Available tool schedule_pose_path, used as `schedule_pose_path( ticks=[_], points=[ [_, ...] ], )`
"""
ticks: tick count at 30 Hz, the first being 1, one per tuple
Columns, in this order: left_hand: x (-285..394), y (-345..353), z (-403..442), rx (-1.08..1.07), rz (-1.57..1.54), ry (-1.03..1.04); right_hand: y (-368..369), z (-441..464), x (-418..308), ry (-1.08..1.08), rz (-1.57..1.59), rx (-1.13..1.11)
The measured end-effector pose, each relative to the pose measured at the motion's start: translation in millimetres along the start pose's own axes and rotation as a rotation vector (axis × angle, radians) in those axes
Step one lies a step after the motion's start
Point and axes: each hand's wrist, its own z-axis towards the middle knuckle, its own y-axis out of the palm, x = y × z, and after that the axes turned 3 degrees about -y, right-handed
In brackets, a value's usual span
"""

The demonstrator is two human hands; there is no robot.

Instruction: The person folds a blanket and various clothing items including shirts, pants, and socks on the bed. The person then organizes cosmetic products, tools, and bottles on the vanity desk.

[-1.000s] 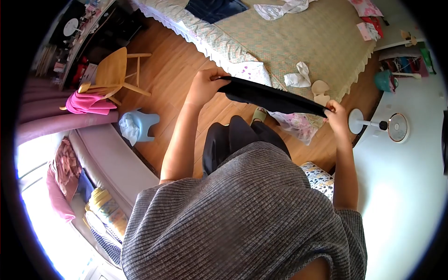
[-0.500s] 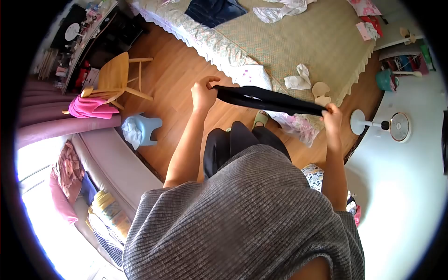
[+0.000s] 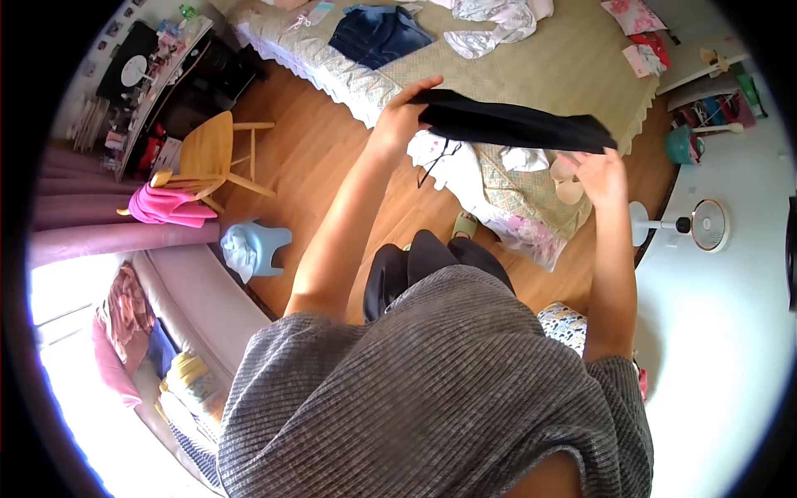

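A black cloth garment [image 3: 515,124] is stretched between my two hands, in front of the near side of the bed. My left hand [image 3: 402,120] grips its left end, with the index finger pointing out along the top. At the right end, my right hand [image 3: 599,173] pinches the lower corner, its other fingers partly spread. A thin dark strap [image 3: 436,162] hangs below the cloth near my left hand. Behind and below the garment, a white cloth [image 3: 524,158] and beige pads [image 3: 568,184] lie on the bed.
The bed [image 3: 573,83] also bears denim clothing [image 3: 378,37] and patterned clothes. A wooden chair [image 3: 207,149] with a pink cloth and a blue stool [image 3: 267,247] stand at left. At right is a white fan [image 3: 708,226].
Both hands have risen with the black garment, which now hangs higher over the bed. My left hand has also shifted right. A thin strap now shows beneath the cloth.
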Motion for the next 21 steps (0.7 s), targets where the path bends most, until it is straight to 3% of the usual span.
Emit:
schedule_pose_path(
  ticks=[1, 3, 5, 7, 9, 10, 12, 13, 16, 19, 20, 21],
  points=[
    [24, 18, -22, -0.047, -0.023, 0.101, 7, -9, -14, -0.074, 0.13, -0.267],
    [55, 44, -62, -0.264, 0.012, 0.365, 39, -41, -40, -0.196, 0.119, -0.109],
    [67, 56, -101, -0.507, 0.078, 0.405, 54, -72, -44, -0.411, 0.128, -0.363],
    [70, 63, -123, -0.821, 0.139, 0.413, 8, -93, -27, -0.589, 0.195, -0.46],
    [40, 61, -114, -1.378, -0.165, 0.24, -24, -110, 14, -0.505, 0.237, -0.304],
    [10, 63, -106, -1.464, -0.369, 0.251, -23, -115, 36, -0.385, 0.253, -0.177],
    [-74, 49, -99, -1.192, -0.584, -0.201, -18, -113, 77, -0.175, 0.289, -0.016],
    [-88, 43, -109, -0.807, -0.559, -0.627, -12, -107, 88, -0.105, 0.304, 0.023],
    [-82, 60, -134, -0.429, -0.698, -0.49, 3, -94, 109, 0.012, 0.356, 0.06],
    [-69, 62, -133, -0.354, -0.922, -0.62, 8, -91, 101, 0.029, 0.394, 0.012],
    [-82, 55, -126, -0.484, -1.304, -0.647, 9, -90, 93, 0.028, 0.408, -0.017],
    [-81, 56, -123, -0.488, -1.293, -0.573, 12, -88, 85, 0.026, 0.412, -0.046]
  ],
)
